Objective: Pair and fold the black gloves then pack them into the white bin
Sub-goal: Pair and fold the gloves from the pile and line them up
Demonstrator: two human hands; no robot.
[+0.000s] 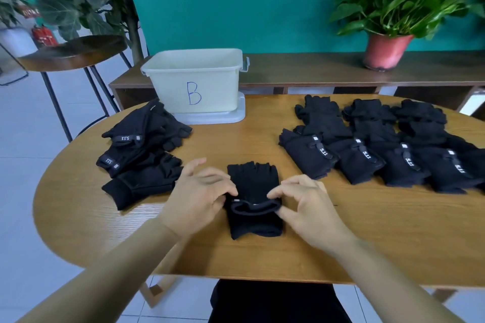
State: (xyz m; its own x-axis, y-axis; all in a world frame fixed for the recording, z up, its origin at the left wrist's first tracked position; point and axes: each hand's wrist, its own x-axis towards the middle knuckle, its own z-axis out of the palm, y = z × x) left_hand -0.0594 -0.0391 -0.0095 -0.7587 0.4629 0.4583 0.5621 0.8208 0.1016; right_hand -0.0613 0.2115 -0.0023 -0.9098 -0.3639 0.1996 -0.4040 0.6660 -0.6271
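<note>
1. Black knit fabric was seen at the middle of a wooden oval table (367, 231): a fingerless glove bundle (253, 181) was laid flat, its open finger ends pointed away from the person and toward the far edge.
2. A rolled cuff was seen crossing the bundle about halfway down, with a further flap of fabric spread below it, nearer the person.
3. The left hand (202, 191) was set against the left end of that cuff, which was pinched between thumb and forefinger; the other fingers were curled loosely above the fabric.
4. The right hand (304, 204) was set at the cuff's right end, which was nipped between thumb and bent forefinger, the remaining fingers being curled over the table just beside the bundle.
5. A white bin (194, 81), marked with a blue letter B, was stood on its lid (212, 117) at the far side of the table, well apart from the hands; its inside could not be seen.
6. A loose pile of black gloves (141, 155) was heaped to the left of the hands.
7. Rows of black gloves (380, 149) were laid out to the right.
</note>
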